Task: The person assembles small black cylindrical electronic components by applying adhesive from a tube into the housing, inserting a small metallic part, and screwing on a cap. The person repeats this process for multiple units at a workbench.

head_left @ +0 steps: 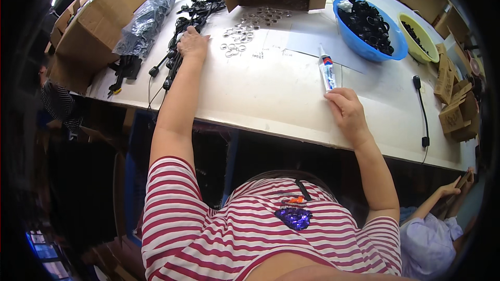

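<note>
My left hand (192, 44) is on a long heap of black cables (198, 13) at the left of the table. Its fingers curl down around part of a cable, and the thumb points out to the right. The fingertips are partly hidden among the cables. Between finger and thumb, my right hand (347, 110) pinches the bottom end of a white, blue and red glue tube (327, 73). The tube's pale pointed nozzle faces away from me. Small clear round lens-like pieces (239, 35) lie spread on the white tabletop, right of my left hand.
A blue basin (398, 47) of black ring-shaped parts and a yellow bowl (433, 54) of small black parts stand at the right. One black cable (422, 106) lies near them. Cardboard boxes (94, 36) line the edges. Another person (429, 239) sits at the lower right.
</note>
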`<state>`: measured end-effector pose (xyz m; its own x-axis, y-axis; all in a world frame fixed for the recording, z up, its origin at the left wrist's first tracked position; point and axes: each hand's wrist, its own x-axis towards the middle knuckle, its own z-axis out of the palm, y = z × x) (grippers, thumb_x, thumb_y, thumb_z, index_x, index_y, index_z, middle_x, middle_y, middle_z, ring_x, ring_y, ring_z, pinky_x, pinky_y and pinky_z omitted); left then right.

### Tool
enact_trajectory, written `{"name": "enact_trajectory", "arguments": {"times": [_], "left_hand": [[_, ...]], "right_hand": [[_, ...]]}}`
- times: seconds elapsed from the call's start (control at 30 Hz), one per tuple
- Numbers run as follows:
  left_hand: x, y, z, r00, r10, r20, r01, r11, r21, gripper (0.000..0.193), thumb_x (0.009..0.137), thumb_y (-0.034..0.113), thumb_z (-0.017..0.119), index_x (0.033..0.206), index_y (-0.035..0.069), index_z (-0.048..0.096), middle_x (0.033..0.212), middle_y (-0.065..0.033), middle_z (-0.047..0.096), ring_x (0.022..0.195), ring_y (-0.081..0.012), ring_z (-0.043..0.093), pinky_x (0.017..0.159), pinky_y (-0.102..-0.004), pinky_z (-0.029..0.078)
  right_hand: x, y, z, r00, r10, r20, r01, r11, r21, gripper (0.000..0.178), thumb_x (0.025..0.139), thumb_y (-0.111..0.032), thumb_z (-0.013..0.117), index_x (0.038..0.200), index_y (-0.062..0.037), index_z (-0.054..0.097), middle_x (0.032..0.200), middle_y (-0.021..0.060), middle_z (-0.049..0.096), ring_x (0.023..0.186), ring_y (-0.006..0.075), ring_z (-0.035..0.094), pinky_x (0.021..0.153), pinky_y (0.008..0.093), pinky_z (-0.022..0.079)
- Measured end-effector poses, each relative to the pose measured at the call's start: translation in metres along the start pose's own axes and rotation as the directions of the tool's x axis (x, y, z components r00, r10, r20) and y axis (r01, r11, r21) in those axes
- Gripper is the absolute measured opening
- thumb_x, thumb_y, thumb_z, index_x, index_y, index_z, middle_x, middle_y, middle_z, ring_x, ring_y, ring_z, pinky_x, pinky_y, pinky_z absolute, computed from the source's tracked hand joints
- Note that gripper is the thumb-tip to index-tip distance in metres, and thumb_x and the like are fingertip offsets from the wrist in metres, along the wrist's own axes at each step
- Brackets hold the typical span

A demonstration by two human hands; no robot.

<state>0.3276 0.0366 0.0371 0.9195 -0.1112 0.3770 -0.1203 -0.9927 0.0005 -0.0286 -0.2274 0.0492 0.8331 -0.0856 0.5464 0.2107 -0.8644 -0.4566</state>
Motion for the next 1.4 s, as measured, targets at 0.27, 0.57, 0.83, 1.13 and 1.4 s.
{"name": "enact_trajectory", "arguments": {"times": [0.27,0.57,0.83,1.13,1.4], "left_hand": [[0.027,0.002,0.004,0.970,-0.011,-0.242,0.024,0.998,0.053,0.070,0.069,0.050,0.067,0.109,0.005,0.031,0.109,-0.0133,0.047,0.099,-0.0298,0.053,0.077,-0.0405,0.045],[0.051,0.005,-0.022,0.905,-0.163,-0.392,-0.041,0.885,-0.463,0.070,0.066,0.026,0.075,0.121,0.010,0.033,0.116,-0.0167,0.046,0.107,-0.0299,0.049,0.079,-0.0423,0.046],[0.053,0.013,0.009,0.991,0.066,0.119,-0.081,0.988,0.129,0.035,0.079,0.024,0.051,0.112,0.012,0.055,0.112,-0.0152,0.054,0.103,-0.0320,0.055,0.085,-0.0417,0.045],[0.110,-0.044,-0.002,0.949,-0.109,0.296,0.301,0.590,-0.749,0.020,0.082,0.023,0.055,0.079,0.006,0.064,0.070,-0.0064,0.062,0.050,-0.0130,0.052,0.044,-0.0258,0.040],[0.056,-0.096,-0.117,0.997,-0.023,0.072,0.054,-0.445,-0.894,0.021,0.085,0.023,0.059,0.088,0.002,0.059,0.069,0.0011,0.050,0.046,-0.0047,0.038,0.040,-0.0197,0.027]], "right_hand": [[0.001,0.001,-0.002,1.000,0.011,0.003,-0.011,1.000,0.001,0.015,0.072,0.003,0.060,0.086,-0.0029,0.062,0.090,0.0095,0.060,0.085,0.0271,0.056,0.077,0.0346,0.045],[0.002,0.005,-0.002,0.999,0.020,0.031,-0.020,1.000,0.007,0.013,0.072,0.001,0.060,0.085,-0.0034,0.062,0.088,0.0089,0.060,0.083,0.0273,0.056,0.076,0.0353,0.044],[0.003,0.005,-0.003,0.998,0.002,0.056,-0.002,1.000,0.000,0.012,0.073,-0.001,0.061,0.084,-0.0043,0.062,0.087,0.0082,0.060,0.081,0.0270,0.056,0.075,0.0352,0.043],[0.003,0.004,-0.005,0.999,0.010,0.045,-0.012,1.000,0.029,0.010,0.073,-0.001,0.061,0.082,-0.0037,0.062,0.086,0.0086,0.061,0.080,0.0278,0.056,0.074,0.0355,0.044],[0.002,0.001,-0.004,0.998,0.033,0.048,-0.035,0.998,0.052,0.010,0.075,-0.001,0.059,0.083,-0.0033,0.063,0.087,0.0098,0.061,0.083,0.0285,0.057,0.077,0.0350,0.044]]}}
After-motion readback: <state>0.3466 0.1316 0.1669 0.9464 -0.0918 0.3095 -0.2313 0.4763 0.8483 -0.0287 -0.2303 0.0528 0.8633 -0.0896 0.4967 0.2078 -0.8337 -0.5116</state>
